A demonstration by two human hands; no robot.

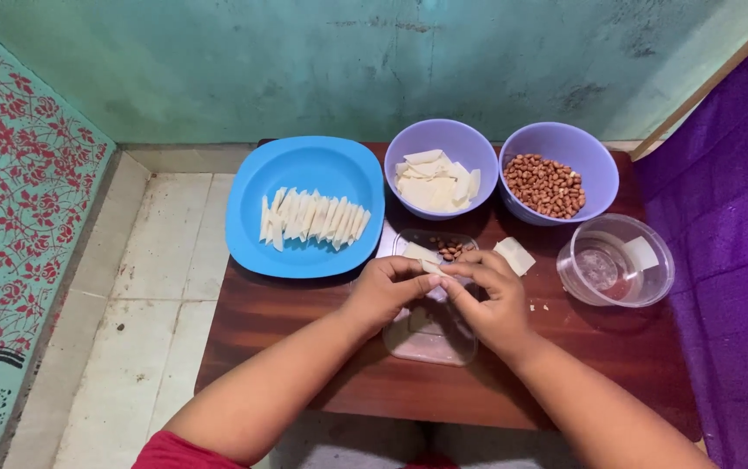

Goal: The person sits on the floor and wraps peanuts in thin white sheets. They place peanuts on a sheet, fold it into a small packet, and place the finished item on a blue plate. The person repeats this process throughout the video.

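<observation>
Head view, looking straight down on a small dark-red wooden surface point(322, 382) set against a green wall.

Both hands meet at the middle of the surface, fingertips together on one thin white wrapper strip point(432, 267). The left hand point(384, 291) pinches the strip's left end; the right hand point(489, 295) pinches its right end, fingers curled closed on it. So the strip's long axis runs roughly left-right between the two hands, tilted a little, and both hands are equally near – each is touching it. It looks soft, pale and pliable, like dough sheet.

Places below are given relative to the strip.

- Directly under it and the hands: a clear flat plastic lid or tray point(430, 339), with a few brown peanuts point(450, 249) lying on its far end, just beyond the fingers.
- Just right: a loose white wrapper square point(515, 255), flat on the wood.
- Far left: a round blue plastic plate point(304, 165) w/ a neat row of rolled white sticks point(313, 217).
- Straight beyond: a lilac bowl point(440, 135) of cut white wrapper pieces.
- Beyond, right: a second lilac bowl point(561, 143) of red-brown skinned peanuts – matte, oval.
- Right: a clear round container point(652, 287), glossy, seemingly holding liquid, though I cannot tell for sure.
</observation>
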